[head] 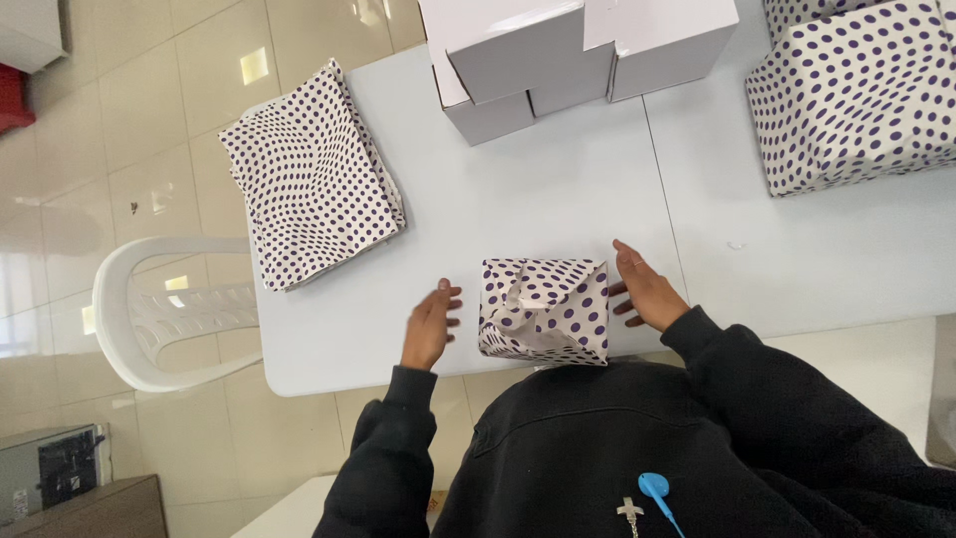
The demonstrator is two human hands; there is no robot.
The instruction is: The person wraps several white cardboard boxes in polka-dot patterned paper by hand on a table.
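Wrapped box: we see the small dotted wrapped box (pixel 544 311) at the desk's (pixel 558 199) near edge, between our hands.
Left hand (pixel 430 324): open, just beside it, apart.
Right hand (pixel 645 289): open, fingers touching its side.
Paper: dotted sheets (pixel 311 177) far left.

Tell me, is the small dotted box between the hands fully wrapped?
Mostly wrapped: dotted paper covers the small box, with folded flaps meeting on top. Whether they are fastened, I cannot tell.

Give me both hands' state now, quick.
Left hand: open, fingers spread, holding nothing, just left of the small box wrapped in purple-dotted white paper.
Right hand: open, flat against that box's right side, gripping nothing.
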